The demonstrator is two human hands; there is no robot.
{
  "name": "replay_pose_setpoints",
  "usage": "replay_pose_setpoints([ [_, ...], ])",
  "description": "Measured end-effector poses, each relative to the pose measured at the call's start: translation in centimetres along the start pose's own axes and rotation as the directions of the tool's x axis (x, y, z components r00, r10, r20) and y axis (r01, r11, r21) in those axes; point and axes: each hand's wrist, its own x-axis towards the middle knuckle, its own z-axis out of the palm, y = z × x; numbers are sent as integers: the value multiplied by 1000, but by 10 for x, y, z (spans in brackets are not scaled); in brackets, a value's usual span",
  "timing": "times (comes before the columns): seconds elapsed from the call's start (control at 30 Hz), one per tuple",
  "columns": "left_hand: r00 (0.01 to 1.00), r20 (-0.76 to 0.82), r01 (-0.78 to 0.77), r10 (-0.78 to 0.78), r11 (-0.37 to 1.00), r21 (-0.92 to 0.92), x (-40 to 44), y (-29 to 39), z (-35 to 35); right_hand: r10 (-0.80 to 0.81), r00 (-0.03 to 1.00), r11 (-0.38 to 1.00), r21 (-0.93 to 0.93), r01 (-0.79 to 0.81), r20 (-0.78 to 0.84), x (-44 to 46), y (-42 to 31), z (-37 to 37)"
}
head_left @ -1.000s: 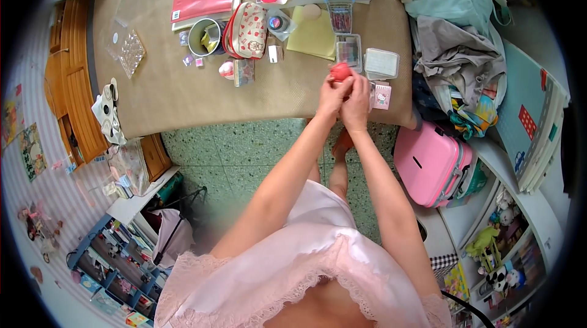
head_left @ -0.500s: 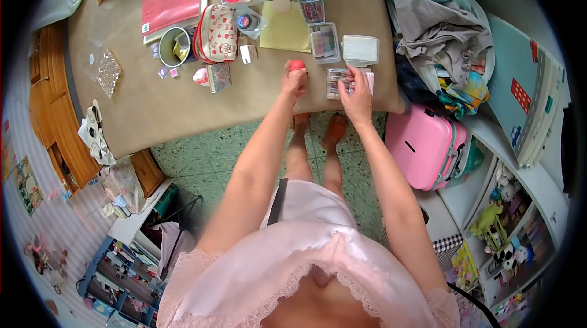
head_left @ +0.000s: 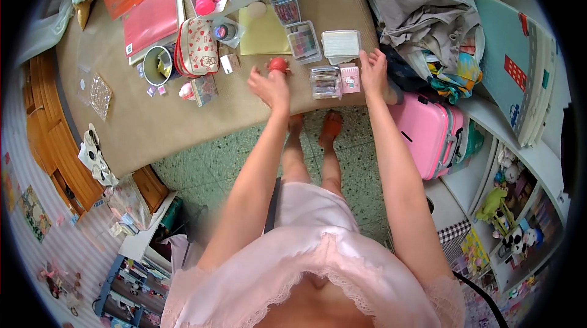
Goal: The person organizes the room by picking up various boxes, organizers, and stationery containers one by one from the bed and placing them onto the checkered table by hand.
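A red round object (head_left: pixel 277 64) sits on the table near its front edge. Around its near side is my left hand (head_left: pixel 272 91), fingers spread and not closed on it; whether they touch it I cannot tell. My right hand (head_left: pixel 374 72) is open and holds nothing, its fingers slightly bent. Just left of it stand a small pink box with a cartoon cat (head_left: pixel 350 78) and a clear case of small items (head_left: pixel 326 83). Behind these lies a clear box with white contents (head_left: pixel 341 44).
A yellow sheet (head_left: pixel 263 33), a small clear container (head_left: pixel 303 42) and a patterned pouch (head_left: pixel 200 47) lie farther back. A cup (head_left: pixel 160 62) stands to the left. Beside the table's right edge are piled clothes (head_left: pixel 422 16) and a pink suitcase (head_left: pixel 425 135).
My left hand has opened from its grip on the red object, which now rests on the table. My right hand has left the clear case and moved right. The view has shifted.
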Motion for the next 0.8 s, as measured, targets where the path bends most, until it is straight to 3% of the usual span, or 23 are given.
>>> replay_pose_setpoints([
  [0.07,880,320,-161,352,853,-497,-10,31,-17,41,998,999,21,-42,53,17,11,5],
  [0.13,718,415,-285,560,779,-559,-32,55,-12,134,965,990,15,-141,225,26,0,5],
  [0.23,690,423,-407,587,798,-444,-55,77,11,175,932,976,70,-207,318,32,-8,9],
  [0.27,686,426,-407,589,797,-447,-58,81,16,181,912,961,131,-243,368,34,-8,9],
  [0.33,762,498,-316,413,909,-271,-61,92,23,181,895,966,97,-239,408,41,7,14],
  [0.47,785,545,-170,293,949,-266,-55,107,33,201,851,936,162,-313,486,45,27,22],
  [0.6,740,634,-107,225,970,-219,-47,108,47,233,863,901,235,-365,448,41,19,17],
  [0.67,683,723,-36,107,993,-112,-44,112,49,201,843,870,304,-388,499,43,13,14],
  [0.8,698,704,-83,131,991,-103,-44,107,60,201,797,828,336,-448,569,46,10,11],
])
